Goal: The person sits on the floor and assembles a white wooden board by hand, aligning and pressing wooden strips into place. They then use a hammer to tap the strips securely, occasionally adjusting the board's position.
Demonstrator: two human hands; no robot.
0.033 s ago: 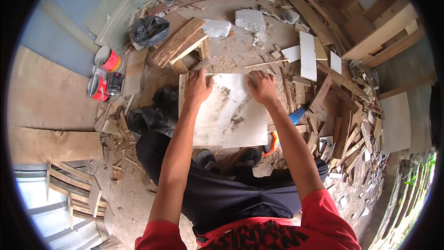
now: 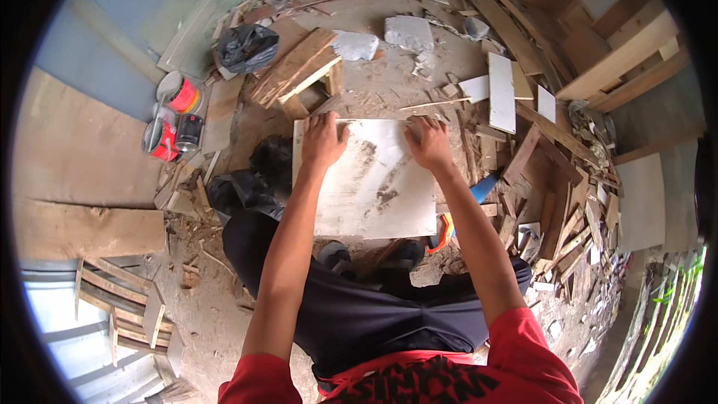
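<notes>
A white square board with dark smudges lies in front of me, above my shoes. My left hand grips its far edge near the left corner, fingers curled over the rim. Near the far right corner my right hand holds the same edge, the fingers bent over it. What supports the board underneath is hidden. Beside its near right corner shows an orange and black handle. A blue piece sticks out past my right forearm, which hides whether the two belong together.
A small wooden bench-like piece stands beyond the board, with a black plastic bag to its left. Red paint cans stand at the left. Wood scraps and a white strip litter the right side. Pale chunks lie farther off.
The whole view has shifted very slightly. Both hands keep the same hold on the board.
</notes>
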